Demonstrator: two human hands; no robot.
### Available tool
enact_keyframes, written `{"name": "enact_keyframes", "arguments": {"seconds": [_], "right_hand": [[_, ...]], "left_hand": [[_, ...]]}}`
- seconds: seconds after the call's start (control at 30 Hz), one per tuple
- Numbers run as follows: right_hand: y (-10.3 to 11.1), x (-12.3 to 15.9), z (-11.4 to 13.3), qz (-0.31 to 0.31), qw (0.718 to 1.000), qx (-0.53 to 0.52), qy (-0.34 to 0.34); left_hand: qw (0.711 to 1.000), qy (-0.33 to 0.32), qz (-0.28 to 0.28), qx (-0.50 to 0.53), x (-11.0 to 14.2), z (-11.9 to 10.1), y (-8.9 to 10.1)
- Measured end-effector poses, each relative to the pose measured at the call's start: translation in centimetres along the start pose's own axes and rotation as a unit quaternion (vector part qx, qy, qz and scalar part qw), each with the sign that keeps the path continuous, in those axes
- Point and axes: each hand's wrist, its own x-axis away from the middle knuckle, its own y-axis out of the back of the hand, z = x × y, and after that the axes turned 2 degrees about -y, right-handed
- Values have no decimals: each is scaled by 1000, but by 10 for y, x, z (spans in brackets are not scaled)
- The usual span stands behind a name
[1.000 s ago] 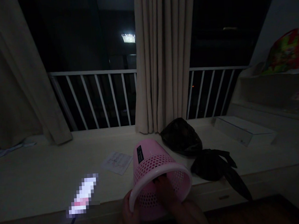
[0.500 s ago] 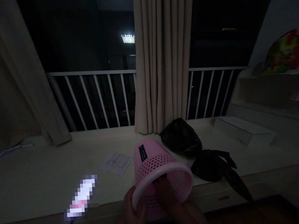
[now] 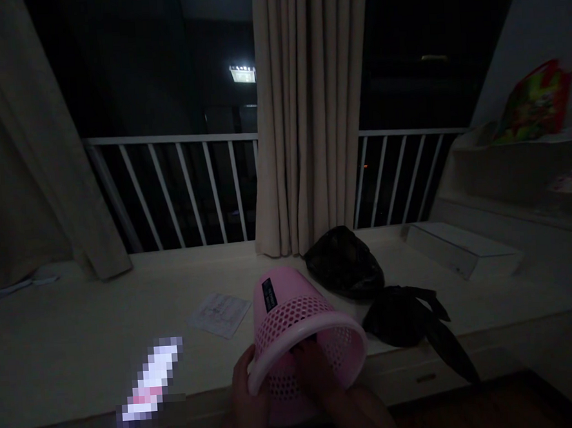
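Note:
A pink plastic wastebasket (image 3: 290,286) with a band of holes and a dark label lies tilted, its mouth facing down toward me. My left hand (image 3: 248,394) is closed on the left side of its rim. Inside the mouth is my right hand (image 3: 311,367), its fingers bent near something dark against the inner wall. Deep shadow hides what those fingers hold. Just behind and to the right of the basket sit a black plastic bag (image 3: 345,265) and a second, knotted black bag (image 3: 399,317), whose loose ends hang over the edge.
A printed paper (image 3: 220,313) lies left of the basket on the pale ledge (image 3: 81,343). Nearer me glows a pixelated device (image 3: 153,380) with a cable. A clear-sided box (image 3: 465,248) stands at right. Behind are a curtain (image 3: 306,109) and a white railing (image 3: 170,140).
The whole view has shifted slightly. My left hand still grips the rim, with its thumb showing less. My right hand stays inside the basket in nearly the same place.

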Motion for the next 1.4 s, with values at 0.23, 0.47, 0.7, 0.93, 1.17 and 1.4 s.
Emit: {"name": "enact_keyframes", "arguments": {"seconds": [0.23, 0.47, 0.7, 0.93, 1.17, 1.4], "right_hand": [[-2, 0, -3, 3, 993, -64, -102], [-2, -11, -26, -48, 991, -69, -106], [3, 13, -1, -31, 993, -66, -97], [12, 54, 51, -11, 993, -64, -95], [14, 54, 56, -5, 995, -63, -76], [2, 19, 7, -29, 991, -94, -93]], "left_hand": [[999, 31, -12, 19, 2, 12, 7], [995, 90, -16, 35, 10, 26, 11], [991, 106, -56, 64, 13, 15, 8], [993, 100, -54, 40, 13, 17, 10], [992, 105, -46, 44, 12, 20, 11], [993, 87, -48, 61, 11, 16, 11]]}}
